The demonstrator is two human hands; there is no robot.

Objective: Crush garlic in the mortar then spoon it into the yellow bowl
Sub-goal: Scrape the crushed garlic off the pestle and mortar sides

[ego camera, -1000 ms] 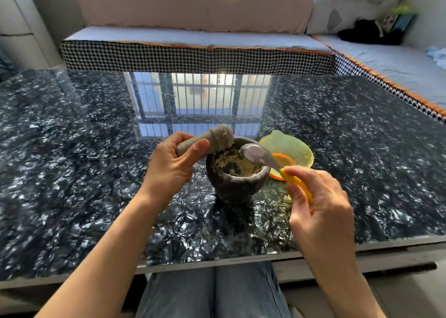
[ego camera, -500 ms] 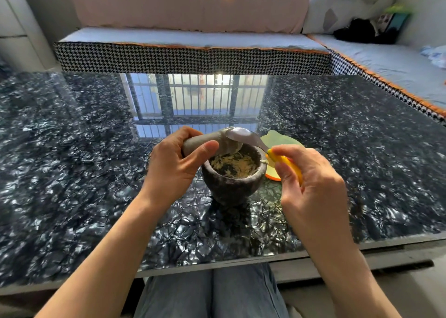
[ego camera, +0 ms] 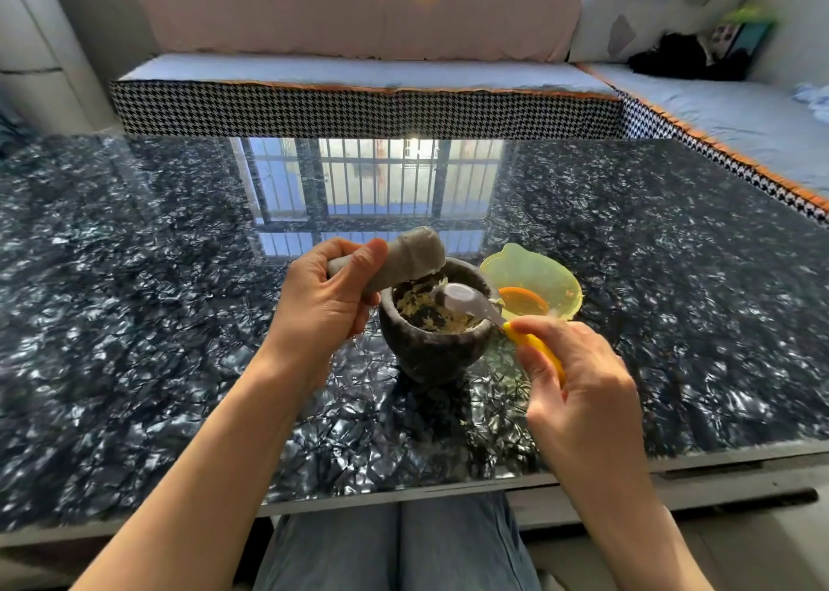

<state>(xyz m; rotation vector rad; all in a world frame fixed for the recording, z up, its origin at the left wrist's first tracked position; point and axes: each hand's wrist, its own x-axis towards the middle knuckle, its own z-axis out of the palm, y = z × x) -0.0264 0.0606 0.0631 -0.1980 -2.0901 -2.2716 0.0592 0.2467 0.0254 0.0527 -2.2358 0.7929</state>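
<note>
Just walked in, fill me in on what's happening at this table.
A person sits at a dark glossy table working crushed garlic in a stone mortar. The left hand holds the pestle tilted over the mortar's rim. The right hand grips a yellow-handled spoon, its bowl over the garlic. The yellow bowl stands just beyond the mortar.
</note>
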